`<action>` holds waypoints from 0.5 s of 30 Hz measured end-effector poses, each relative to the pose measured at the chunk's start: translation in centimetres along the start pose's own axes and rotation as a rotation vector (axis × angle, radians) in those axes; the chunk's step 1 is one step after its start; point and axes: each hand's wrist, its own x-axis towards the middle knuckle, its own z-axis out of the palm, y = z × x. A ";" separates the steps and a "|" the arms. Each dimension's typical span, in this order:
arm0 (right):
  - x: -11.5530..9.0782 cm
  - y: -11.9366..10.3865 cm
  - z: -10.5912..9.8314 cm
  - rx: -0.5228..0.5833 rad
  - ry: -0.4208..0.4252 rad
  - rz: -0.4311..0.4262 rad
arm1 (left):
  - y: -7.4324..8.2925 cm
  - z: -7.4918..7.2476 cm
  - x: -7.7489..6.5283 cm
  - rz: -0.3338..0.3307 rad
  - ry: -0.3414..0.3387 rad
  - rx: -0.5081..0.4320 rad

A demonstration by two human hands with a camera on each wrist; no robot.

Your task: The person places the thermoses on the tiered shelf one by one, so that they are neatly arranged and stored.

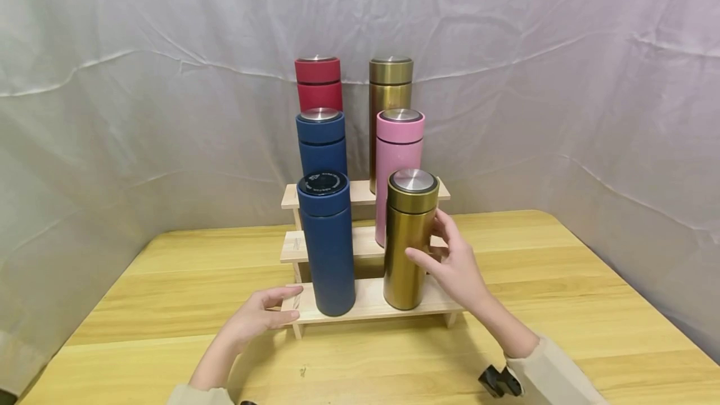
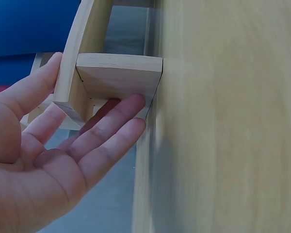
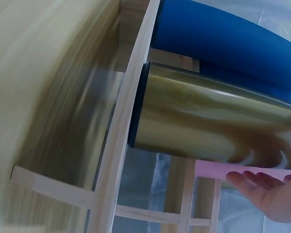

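A gold thermos bottle (image 1: 406,255) stands upright at the right of the stand's lowest shelf. My right hand (image 1: 457,267) is beside it, thumb overlapping its front in the head view. From the right wrist, the fingers (image 3: 257,182) lie loosely spread along the bottle's side, mirrored in its metal. At the other end my left hand (image 1: 255,317) holds the wooden stand (image 1: 368,299) by its lowest shelf. In the left wrist view the thumb and index finger sit on either side of the board, the other fingers stretched beneath against the leg (image 2: 121,75).
A dark blue bottle (image 1: 329,255) shares the lowest shelf. Another blue bottle (image 1: 322,142) and a pink one (image 1: 396,161) occupy the middle tier; a red (image 1: 319,83) and a second gold bottle (image 1: 389,95) are on top. Grey cloth (image 1: 534,111) hangs behind the wooden table (image 1: 169,305).
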 end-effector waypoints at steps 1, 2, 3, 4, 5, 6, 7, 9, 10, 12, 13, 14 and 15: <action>-0.1 0.1 -0.1 -0.008 -0.002 0.007 | 0.0 0.0 0.0 0.004 -0.002 0.003; -0.2 0.1 -0.2 -0.015 -0.003 0.015 | 0.0 0.0 0.0 0.008 -0.003 0.004; -0.3 0.2 -0.3 -0.023 -0.002 0.020 | 0.0 0.0 -0.1 0.010 -0.002 0.010; -0.4 0.3 -0.4 -0.031 0.001 0.021 | 0.0 0.0 -0.1 0.014 -0.003 0.013; -0.5 0.3 -0.5 -0.036 0.008 0.018 | 0.0 0.0 -0.1 0.017 -0.001 0.018; -0.7 0.3 -0.5 -0.041 0.018 0.009 | 0.0 0.0 -0.2 0.015 0.004 0.024; -0.9 0.4 -0.6 -0.041 0.036 -0.005 | 0.0 0.0 -0.2 0.014 0.010 0.032; -1.2 0.5 -0.8 -0.038 0.079 -0.050 | 0.1 0.0 -0.3 0.018 0.024 0.063; -1.4 0.6 -0.8 -0.036 0.103 -0.077 | 0.2 0.1 -0.4 0.019 0.033 0.077; -1.8 0.6 -1.0 -0.033 0.143 -0.136 | 0.4 0.2 -0.6 0.023 0.059 0.126; -2.0 0.6 -1.0 -0.032 0.157 -0.167 | 0.6 0.3 -0.7 0.024 0.078 0.155; -2.2 0.7 -1.1 -0.037 0.165 -0.196 | 0.8 0.5 -0.7 0.024 0.102 0.188; -2.5 0.7 -1.1 -0.046 0.167 -0.223 | 1.0 0.7 -0.8 0.019 0.130 0.225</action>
